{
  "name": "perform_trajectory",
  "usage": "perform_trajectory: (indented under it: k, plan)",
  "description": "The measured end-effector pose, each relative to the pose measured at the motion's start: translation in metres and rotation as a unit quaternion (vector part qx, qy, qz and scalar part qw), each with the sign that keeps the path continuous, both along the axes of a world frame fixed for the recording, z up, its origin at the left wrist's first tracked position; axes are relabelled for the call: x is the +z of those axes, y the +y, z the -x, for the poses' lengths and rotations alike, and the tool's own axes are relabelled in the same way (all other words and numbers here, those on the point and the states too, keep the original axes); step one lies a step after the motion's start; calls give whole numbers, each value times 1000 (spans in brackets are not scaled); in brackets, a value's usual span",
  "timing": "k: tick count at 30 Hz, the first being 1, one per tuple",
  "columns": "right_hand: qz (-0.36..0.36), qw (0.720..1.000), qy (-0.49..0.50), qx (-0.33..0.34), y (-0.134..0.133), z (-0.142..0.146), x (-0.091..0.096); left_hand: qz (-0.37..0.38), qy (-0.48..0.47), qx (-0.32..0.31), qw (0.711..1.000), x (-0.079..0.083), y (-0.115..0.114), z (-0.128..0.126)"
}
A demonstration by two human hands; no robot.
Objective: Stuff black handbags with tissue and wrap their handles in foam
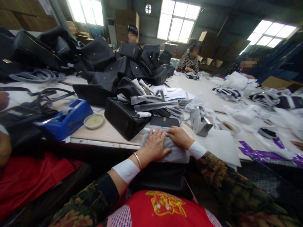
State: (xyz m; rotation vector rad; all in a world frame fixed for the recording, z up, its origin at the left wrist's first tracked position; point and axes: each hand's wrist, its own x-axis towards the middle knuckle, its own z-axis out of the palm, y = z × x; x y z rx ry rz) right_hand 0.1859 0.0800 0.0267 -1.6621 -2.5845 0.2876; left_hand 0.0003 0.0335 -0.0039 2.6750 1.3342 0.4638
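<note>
A sheet of thin white tissue paper [176,154] covers part of a black leather piece [163,121] with small gold lettering, at the table's front edge. On the sheet my left hand [155,143] lies flat, fingers stretched forward and thumb out to the right. Close by on the right, my right hand [178,135] has its fingers bent and pressed together at the sheet's upper edge; what they pinch, if anything, is hidden. Below the sheet a black bag [163,176] rests near my lap. Just behind my left hand stands a black handbag [126,116] with paper-wrapped straps.
To the left are a blue tape dispenser [67,118] and a shallow round dish [94,121]. A metal tape dispenser [200,121] stands to the right. Many black bags [101,75] pile up behind. A co-worker's arm [4,146] shows at far left; several people sit across the table.
</note>
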Motion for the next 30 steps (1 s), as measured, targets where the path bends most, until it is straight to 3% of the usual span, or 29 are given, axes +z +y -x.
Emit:
perform_trajectory:
  k: [4, 9, 14, 19, 22, 25, 28, 30]
  plan:
    - [17, 1000, 8, -5, 4, -4, -2, 0, 18, -12, 1000, 1, 3, -1]
    - [29, 1000, -1, 4, 27, -9, 11, -1, 17, -18, 1000, 3, 4, -1]
    - [11, 997, -39, -60, 68, -4, 11, -2, 22, -18, 1000, 6, 4, 0]
    - [1, 990, -68, -127, 81, 14, 7, -2, 24, -17, 1000, 6, 3, 1]
    - [-31, 984, -72, -161, 79, 14, 24, -5, 24, -20, 999, 7, 3, 1]
    - [-28, 988, -66, -140, 66, 9, 51, -5, 21, -24, 999, 10, 3, 2]
    - [-22, 997, -67, -44, 34, 9, 70, 0, 14, -21, 1000, 11, 2, 2]
    - [-49, 995, -75, 46, 4, 12, 70, 5, 9, -23, 1000, 10, 1, 2]
